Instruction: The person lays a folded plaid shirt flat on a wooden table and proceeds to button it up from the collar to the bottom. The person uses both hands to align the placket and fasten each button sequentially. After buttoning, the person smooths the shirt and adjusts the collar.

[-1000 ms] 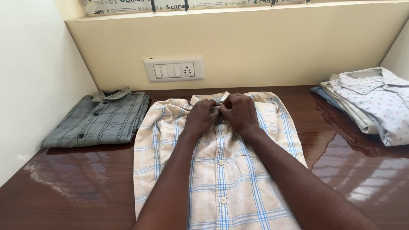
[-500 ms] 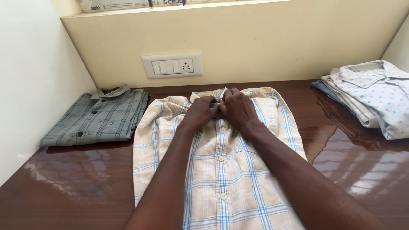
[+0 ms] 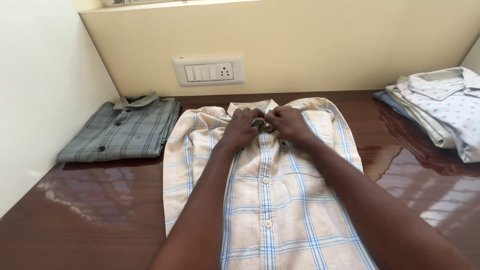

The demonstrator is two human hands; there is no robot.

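A cream shirt (image 3: 270, 200) with blue checks lay flat and face up on the dark, glossy tabletop (image 3: 100, 220), its collar toward the far edge and its tail running off the near edge of view. Both hands met just below the collar. The left hand (image 3: 243, 127) and the right hand (image 3: 286, 125) were closed narrowly, fingertips pinching the placket at the topmost button (image 3: 263, 124); the button itself was mostly hidden between the fingers, so whether it was through its hole could not be told.

The likeliest slip, as a judgement, was the small button escaping the pinch, since the grip was fingertip-only and the cloth was loose. Pulling the two front edges together could also drag the shirt toward the far edge and bunch the shoulders, because the polished wood offered little grip. The lower buttons looked closed, so a skewed top would leave a pucker at the neck.

A folded grey plaid shirt (image 3: 122, 131) sat near the far left corner against a white side wall (image 3: 35, 100). A stack of folded pale shirts (image 3: 440, 112) lay at the far right edge. The back wall (image 3: 325, 45) was cream, with a white switch and socket plate (image 3: 208, 71) just above the tabletop. Window light glared off the surface.
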